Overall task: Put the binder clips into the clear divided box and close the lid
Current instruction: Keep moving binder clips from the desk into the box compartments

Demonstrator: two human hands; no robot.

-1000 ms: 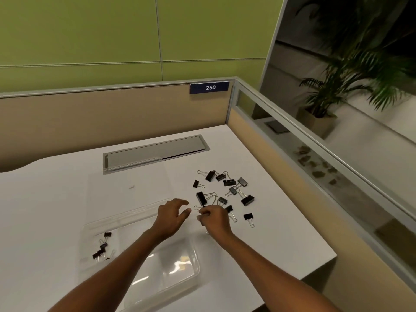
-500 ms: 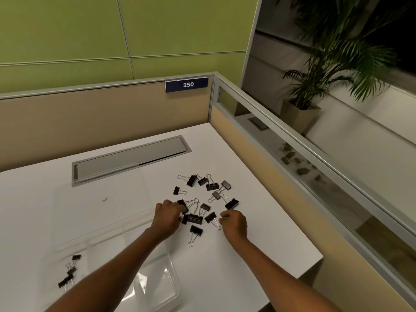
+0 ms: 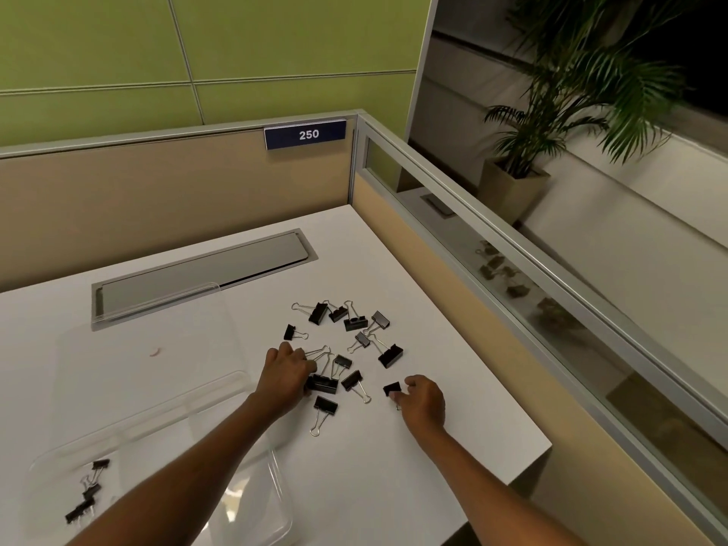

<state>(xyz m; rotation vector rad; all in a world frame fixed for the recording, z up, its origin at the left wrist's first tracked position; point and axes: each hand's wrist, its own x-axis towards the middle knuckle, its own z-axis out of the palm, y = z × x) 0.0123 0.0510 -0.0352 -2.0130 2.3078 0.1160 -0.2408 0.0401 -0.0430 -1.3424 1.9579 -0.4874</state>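
1. Clear divided box [image 3: 197, 392] sits open on the left of the counter [image 3: 394, 466], a few clips [image 3: 88, 494] in its near-left corner.
2. Left hand [image 3: 285, 374], nearer the box, curls into the loose binder clips [image 3: 354, 323]; its hold I cannot tell.
3. Right hand [image 3: 423, 400] pinches one small clip [image 3: 392, 388]; the box lies well left of it.

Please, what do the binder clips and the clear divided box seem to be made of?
Binder clips: black matte bodies, probably painted sheet metal; silvery wire handles, thin and glinting. Clear divided box: glossy transparent plastic, likely; the desk shows through and light reflects on it.
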